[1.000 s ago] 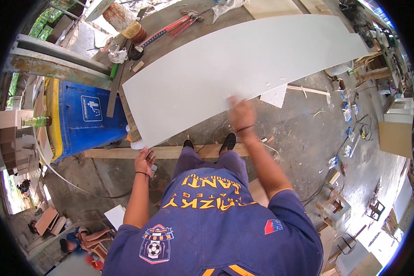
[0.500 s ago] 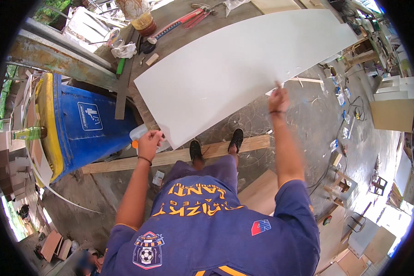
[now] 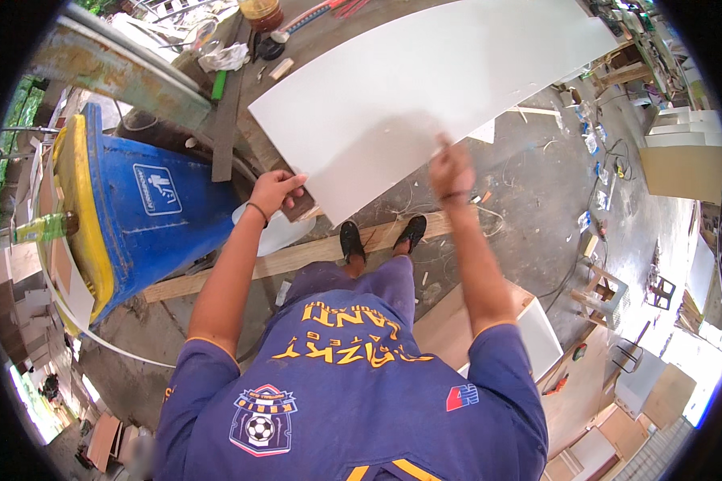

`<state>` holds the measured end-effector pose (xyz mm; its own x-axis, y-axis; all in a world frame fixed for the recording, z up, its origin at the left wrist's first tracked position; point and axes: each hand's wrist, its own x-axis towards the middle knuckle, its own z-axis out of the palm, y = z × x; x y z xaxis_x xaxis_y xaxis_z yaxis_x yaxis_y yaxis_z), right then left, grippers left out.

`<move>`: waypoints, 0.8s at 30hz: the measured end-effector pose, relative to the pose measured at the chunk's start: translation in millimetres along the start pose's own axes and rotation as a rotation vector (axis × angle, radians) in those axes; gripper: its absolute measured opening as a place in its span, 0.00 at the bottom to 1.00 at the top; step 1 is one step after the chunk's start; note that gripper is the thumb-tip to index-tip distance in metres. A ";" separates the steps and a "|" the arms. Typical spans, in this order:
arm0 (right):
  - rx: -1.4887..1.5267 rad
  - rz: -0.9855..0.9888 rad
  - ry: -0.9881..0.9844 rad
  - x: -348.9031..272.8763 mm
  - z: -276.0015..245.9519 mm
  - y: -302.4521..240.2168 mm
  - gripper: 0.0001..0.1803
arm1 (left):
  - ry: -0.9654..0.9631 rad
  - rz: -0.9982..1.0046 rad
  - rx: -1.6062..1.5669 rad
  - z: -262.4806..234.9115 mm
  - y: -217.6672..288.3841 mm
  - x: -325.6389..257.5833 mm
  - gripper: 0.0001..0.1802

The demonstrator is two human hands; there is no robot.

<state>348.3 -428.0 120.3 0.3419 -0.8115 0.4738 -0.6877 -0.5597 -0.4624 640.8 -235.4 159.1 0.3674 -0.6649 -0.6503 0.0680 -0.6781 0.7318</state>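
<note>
A large white panel [image 3: 377, 104] with a curved far edge lies on the brown workbench [image 3: 253, 132]. My left hand [image 3: 274, 192] is at the panel's near left edge, its fingers curled together; what they grip, if anything, is hidden. Just beneath the fingertips shows a brown wooden corner [image 3: 301, 210]. My right hand [image 3: 451, 170] hovers by the panel's near edge, blurred by motion, with a finger toward the white surface. Whether it holds something cannot be made out.
A blue bin [image 3: 168, 208] with a yellow rim stands at the left. Across the floor by my shoes lies a wooden beam [image 3: 289, 260]. Behind my right arm is a box-like cabinet piece [image 3: 537, 341]. Cables and scraps [image 3: 606, 188] litter the floor at right.
My left hand has moved up to the panel's left edge. My right hand has shifted left along the near edge. The view has shifted, showing more of the cabinet piece.
</note>
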 end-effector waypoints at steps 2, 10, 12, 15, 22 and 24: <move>-0.098 -0.011 -0.024 18.9 -10.6 8.3 0.22 | -0.015 -0.004 0.006 -1.9 -4.7 4.6 0.18; 0.340 -0.078 -0.440 -118.4 4.3 -161.9 0.23 | -0.052 -0.022 -0.023 -3.4 -12.0 10.0 0.18; 0.235 -0.100 -0.288 -84.1 2.8 -115.7 0.23 | -0.035 -0.015 -0.040 -9.7 -14.0 4.8 0.18; -0.130 -0.152 0.023 -18.2 -8.0 -11.5 0.28 | -0.019 0.010 -0.048 -4.2 -10.5 6.2 0.17; 0.096 -0.210 -0.047 -90.3 10.5 -79.0 0.29 | -0.065 0.014 -0.012 -5.5 -9.8 9.5 0.18; 0.182 -0.288 -0.323 -136.3 13.6 -137.1 0.25 | -0.086 0.012 -0.011 -6.7 -9.5 9.5 0.18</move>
<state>404.7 -242.9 108.9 0.7045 -0.6130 0.3577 -0.4215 -0.7669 -0.4840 649.8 -233.2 147.4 0.2873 -0.6979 -0.6560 0.0743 -0.6666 0.7417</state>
